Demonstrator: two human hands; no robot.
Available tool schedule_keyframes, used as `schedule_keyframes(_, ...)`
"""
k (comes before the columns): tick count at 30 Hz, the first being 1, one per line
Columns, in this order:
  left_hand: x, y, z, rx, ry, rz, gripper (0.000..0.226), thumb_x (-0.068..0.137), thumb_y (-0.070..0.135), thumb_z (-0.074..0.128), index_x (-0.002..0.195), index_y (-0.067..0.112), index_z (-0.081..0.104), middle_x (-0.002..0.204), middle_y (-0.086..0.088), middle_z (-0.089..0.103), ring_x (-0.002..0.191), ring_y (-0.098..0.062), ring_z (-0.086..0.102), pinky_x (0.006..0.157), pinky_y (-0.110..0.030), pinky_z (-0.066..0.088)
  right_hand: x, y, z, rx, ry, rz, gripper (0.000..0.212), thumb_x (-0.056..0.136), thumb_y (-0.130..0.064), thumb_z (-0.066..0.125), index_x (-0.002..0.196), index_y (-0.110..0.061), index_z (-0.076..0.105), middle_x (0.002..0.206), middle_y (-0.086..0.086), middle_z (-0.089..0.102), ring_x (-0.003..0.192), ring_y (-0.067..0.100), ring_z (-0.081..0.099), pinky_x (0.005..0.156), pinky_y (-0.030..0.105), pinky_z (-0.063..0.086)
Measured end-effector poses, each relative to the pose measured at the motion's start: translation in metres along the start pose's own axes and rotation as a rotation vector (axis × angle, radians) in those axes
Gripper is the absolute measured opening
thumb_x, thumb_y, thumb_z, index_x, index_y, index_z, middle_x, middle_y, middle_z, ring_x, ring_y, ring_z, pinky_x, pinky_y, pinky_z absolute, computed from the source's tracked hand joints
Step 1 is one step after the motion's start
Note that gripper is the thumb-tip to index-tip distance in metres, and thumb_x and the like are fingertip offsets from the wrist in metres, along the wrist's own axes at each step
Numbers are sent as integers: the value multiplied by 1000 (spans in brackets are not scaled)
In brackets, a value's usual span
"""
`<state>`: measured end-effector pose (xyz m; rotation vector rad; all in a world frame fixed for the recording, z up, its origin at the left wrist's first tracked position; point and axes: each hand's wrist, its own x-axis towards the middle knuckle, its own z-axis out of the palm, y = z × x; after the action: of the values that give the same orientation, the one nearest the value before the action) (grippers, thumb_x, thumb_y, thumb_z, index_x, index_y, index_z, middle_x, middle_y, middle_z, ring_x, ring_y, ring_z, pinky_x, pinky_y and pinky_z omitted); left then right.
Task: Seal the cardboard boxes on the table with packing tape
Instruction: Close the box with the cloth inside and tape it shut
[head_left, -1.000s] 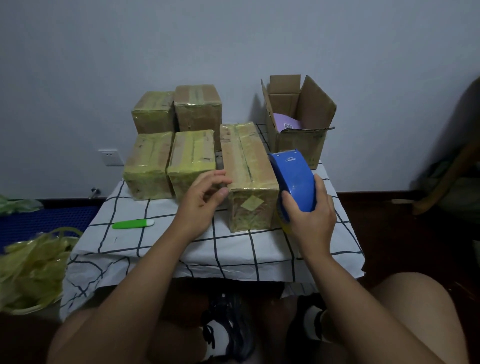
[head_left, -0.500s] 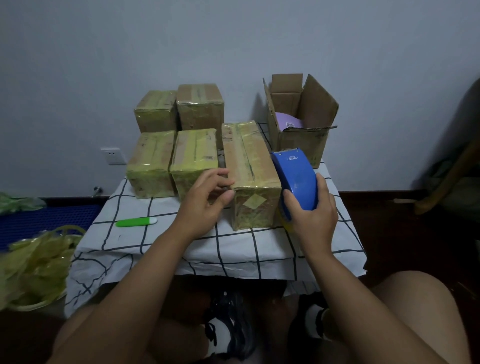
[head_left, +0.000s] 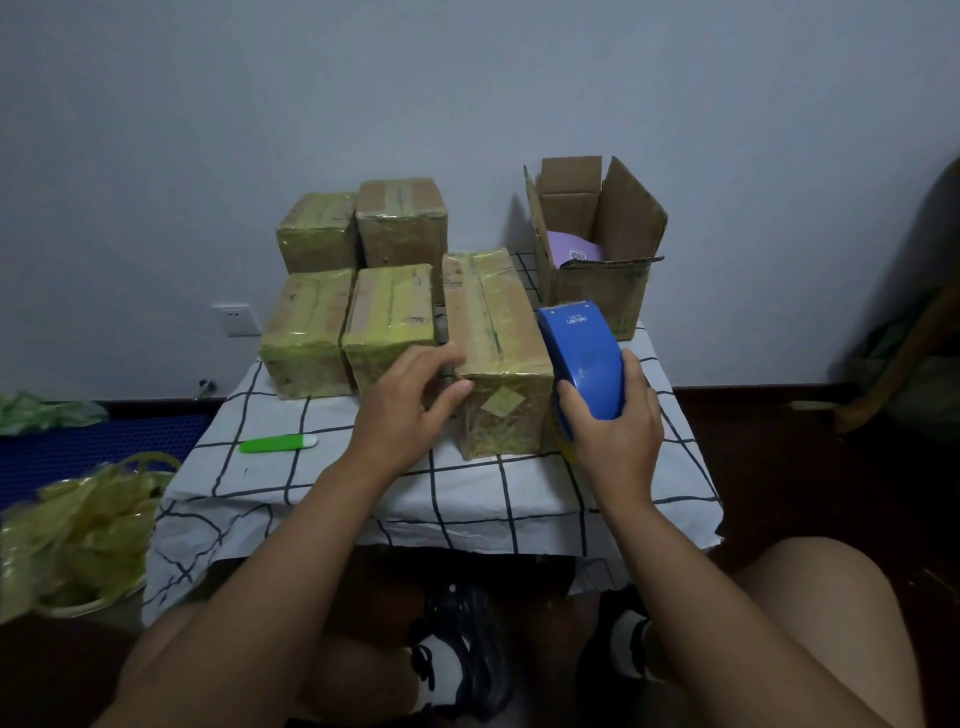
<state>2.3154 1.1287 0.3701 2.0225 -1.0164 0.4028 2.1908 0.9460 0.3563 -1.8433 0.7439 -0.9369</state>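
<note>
While our right hand (head_left: 615, 431) is wrapped tight round the blue tape dispenser (head_left: 584, 358), the dispenser sits against the right side of the long box (head_left: 493, 338) at the table's (head_left: 467, 499) front centre. Yellowish tape roll edge shows just under the dispenser, by the box's lower right corner. Left hand (head_left: 402, 410) rests w/ fingers spread on the long box's near left corner, thumb on the front face, not gripping anything.

Long box is closed, yellowish tape over top and front, small tape patch on the front face. Left of it, touching or nearly so: two taped boxes side by side, front-mid box (head_left: 389, 317) and front-left box (head_left: 306, 332). Behind those, two more taped: back-left box (head_left: 318, 231) and back-mid box (head_left: 402, 221). Back right: open box (head_left: 597, 280), flaps up, purple item (head_left: 574, 247) inside w/ a QR code.

Green cutter (head_left: 278, 443) lies on the checked cloth, well apart from the boxes, left of our left arm. Crumpled yellowish tape in a bin (head_left: 72, 540) on the floor, lower left. Wall socket (head_left: 236, 319) behind front-left box.
</note>
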Motion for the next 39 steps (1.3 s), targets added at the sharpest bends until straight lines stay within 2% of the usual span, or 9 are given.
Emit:
schedule_keyframes(4,3,0,2,-67,-6,-38,28,89,34,66,110,17,70,112,9,56,116,-10,57,87,-38,55,0,1,1,-10,13,-9,74,86,-37,75,150,-28,39,113,-8,40,96,5,39,74,14,33)
schedule_keyframes(10,7,9,12,22,55,-8,16,91,19,63,91,3,65,100,-2,55,111,-8,55,74,-39,54,1,4,3,-34,30,-19,74,84,-38,76,149,-28,41,111,-6,44,93,6,42,68,3,31)
schedule_keyframes(15,2,12,7,56,-15,-38,41,90,48,56,111,13,64,113,4,52,103,-8,54,72,-32,52,0,3,2,-12,30,-24,74,84,-38,76,149,-28,42,111,-5,44,95,9,44,75,21,36)
schedule_keyframes(18,2,17,9,68,-6,-102,53,84,62,53,111,17,63,114,7,50,103,-9,55,70,-30,51,0,2,2,-19,29,-20,74,84,-38,76,149,-28,41,110,-5,43,94,9,42,80,24,36)
schedule_keyframes(22,1,16,10,58,53,-61,29,91,37,64,111,15,67,116,3,57,99,-10,57,77,-33,54,0,3,1,-8,21,-16,75,85,-38,76,150,-27,41,111,-5,43,97,10,44,81,25,37)
schedule_keyframes(27,-5,5,-3,-82,-40,-87,29,94,19,63,123,23,67,131,16,54,116,6,51,91,-6,40,0,4,2,-4,21,-16,75,84,-38,76,149,-27,41,112,-5,44,97,10,44,81,25,37)
schedule_keyframes(30,-2,4,-5,-187,-43,-125,29,95,13,62,118,29,67,127,15,56,116,14,49,90,-7,41,0,3,2,1,18,-13,75,84,-38,76,150,-27,41,113,-6,44,98,9,44,82,25,38)
schedule_keyframes(36,11,2,-1,-190,-77,-133,18,93,3,61,101,16,70,109,12,53,115,-4,54,90,-18,46,1,5,1,1,18,-21,75,85,-38,76,150,-27,40,112,-6,44,98,9,45,82,26,39)
schedule_keyframes(39,12,0,-9,-199,-157,-128,22,94,6,61,107,21,69,116,15,53,111,8,53,88,-8,43,0,4,1,-3,13,-22,75,85,-38,75,150,-28,40,112,-5,44,97,10,45,81,26,39)
